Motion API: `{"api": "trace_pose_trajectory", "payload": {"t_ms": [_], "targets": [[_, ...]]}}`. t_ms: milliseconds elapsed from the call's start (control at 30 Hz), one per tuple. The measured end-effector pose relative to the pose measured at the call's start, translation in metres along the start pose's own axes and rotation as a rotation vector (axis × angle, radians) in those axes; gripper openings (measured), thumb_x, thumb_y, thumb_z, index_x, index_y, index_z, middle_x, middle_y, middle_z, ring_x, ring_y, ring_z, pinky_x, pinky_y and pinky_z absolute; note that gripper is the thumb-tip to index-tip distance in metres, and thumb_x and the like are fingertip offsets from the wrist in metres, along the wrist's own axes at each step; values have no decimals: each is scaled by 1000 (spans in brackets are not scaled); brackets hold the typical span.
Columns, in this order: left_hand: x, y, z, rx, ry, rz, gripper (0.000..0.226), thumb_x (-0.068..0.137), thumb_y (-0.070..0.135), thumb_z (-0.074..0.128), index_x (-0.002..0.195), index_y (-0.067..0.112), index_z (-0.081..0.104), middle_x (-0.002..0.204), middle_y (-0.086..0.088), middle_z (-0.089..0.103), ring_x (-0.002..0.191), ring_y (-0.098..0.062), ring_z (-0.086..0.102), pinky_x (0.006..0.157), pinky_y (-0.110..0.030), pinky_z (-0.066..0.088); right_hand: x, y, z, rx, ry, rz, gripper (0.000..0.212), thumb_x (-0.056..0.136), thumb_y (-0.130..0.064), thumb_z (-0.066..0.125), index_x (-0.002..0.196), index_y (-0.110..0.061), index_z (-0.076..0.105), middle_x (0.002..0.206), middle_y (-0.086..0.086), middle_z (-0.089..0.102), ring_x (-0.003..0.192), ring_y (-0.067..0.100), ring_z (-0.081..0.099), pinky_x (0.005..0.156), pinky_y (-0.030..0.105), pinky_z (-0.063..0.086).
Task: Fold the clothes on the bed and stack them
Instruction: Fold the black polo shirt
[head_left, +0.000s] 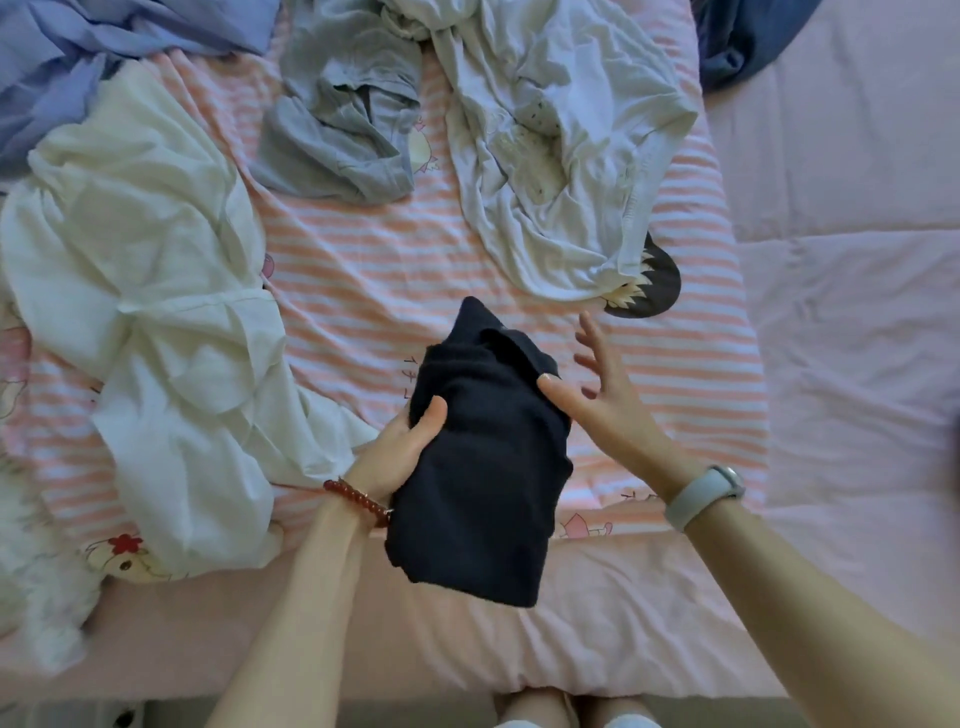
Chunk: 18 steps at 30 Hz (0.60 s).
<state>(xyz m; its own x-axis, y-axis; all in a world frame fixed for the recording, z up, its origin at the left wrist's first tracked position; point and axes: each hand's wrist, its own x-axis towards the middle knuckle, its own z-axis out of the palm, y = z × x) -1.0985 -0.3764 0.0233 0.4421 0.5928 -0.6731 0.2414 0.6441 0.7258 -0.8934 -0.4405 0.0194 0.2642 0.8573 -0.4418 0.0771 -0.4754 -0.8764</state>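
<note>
A dark navy garment (483, 467), folded into a thick bundle, hangs above the near part of the bed. My left hand (400, 447) grips its left edge, thumb on top. My right hand (597, 395) is at its right side, thumb pressed on the cloth and fingers spread apart. Unfolded clothes lie on the bed: a white garment (156, 312) at the left, a grey one (343, 119) at the top middle, a pale white one (550, 145) to its right, and a lavender-blue one (78, 57) in the top-left corner.
The bed carries a pink-and-white striped sheet (363, 291) with cartoon prints. A plain pink quilt (852, 260) covers the right side. A dark blue cloth (737, 36) lies at the top right. A fluffy white thing (36, 587) sits at the lower left edge.
</note>
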Motion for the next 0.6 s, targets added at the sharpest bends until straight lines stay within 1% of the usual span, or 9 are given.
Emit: {"api": "trace_pose_trajectory", "payload": {"t_ms": [133,200,233,267,333,400,433,500,600], "targets": [[-11,16,14,657,-401,23,19,96,32,49,115,34,52,105,19,61,93,10,58,84,-13,47,-27,-12,-29,-598,-259,-410,96,70,-60,63,141,-43,1,153,-16,1,143,5,4,114,30,14],[-7,19,27,1021,-495,104,30,90,44,52,112,24,59,104,8,65,95,-7,61,86,-28,49,-34,-14,-31,-902,-346,-561,98,72,-66,54,143,-40,-8,154,-13,-3,144,11,-2,115,35,7],[-6,20,33,1154,-513,137,36,87,46,53,110,20,61,102,4,65,94,-14,60,85,-34,48,-36,-11,-29,-977,-407,-548,98,73,-64,55,144,-40,-9,155,-13,1,144,10,-1,115,35,4],[-6,21,39,1226,-511,153,34,88,44,55,109,17,61,99,4,65,92,-16,58,83,-33,46,-37,-9,-27,-999,-472,-477,97,75,-59,60,145,-39,-5,154,-13,12,143,10,6,116,35,5],[-6,24,47,1229,-487,169,28,91,36,57,113,19,61,92,12,60,90,-12,54,78,-27,43,-36,-3,-26,-904,-533,-280,81,79,-44,66,146,-31,23,141,-9,44,130,14,38,110,33,27],[-8,27,49,1148,-476,157,31,88,36,61,116,22,60,95,11,61,91,-10,55,79,-26,44,-36,-1,-29,-729,-515,-192,46,80,-34,68,122,-24,53,111,-4,62,101,18,57,85,32,45],[-8,28,47,1102,-472,128,34,84,40,63,113,22,61,96,9,63,91,-11,58,80,-28,47,-37,-1,-31,-658,-503,-171,30,81,-31,69,108,-23,57,99,-3,62,91,18,58,76,30,46],[-8,30,38,1055,-453,28,41,75,48,65,107,23,61,95,5,67,87,-12,64,79,-29,52,-40,1,-35,-555,-497,-141,18,83,-28,68,96,-23,56,90,-4,61,83,15,58,70,28,46],[-10,29,25,1070,-446,-109,59,58,59,65,107,27,58,99,8,67,86,-7,65,80,-28,54,-46,7,-42,-444,-455,-113,22,87,-33,62,107,-25,53,101,-4,61,92,12,58,78,31,49]]}}
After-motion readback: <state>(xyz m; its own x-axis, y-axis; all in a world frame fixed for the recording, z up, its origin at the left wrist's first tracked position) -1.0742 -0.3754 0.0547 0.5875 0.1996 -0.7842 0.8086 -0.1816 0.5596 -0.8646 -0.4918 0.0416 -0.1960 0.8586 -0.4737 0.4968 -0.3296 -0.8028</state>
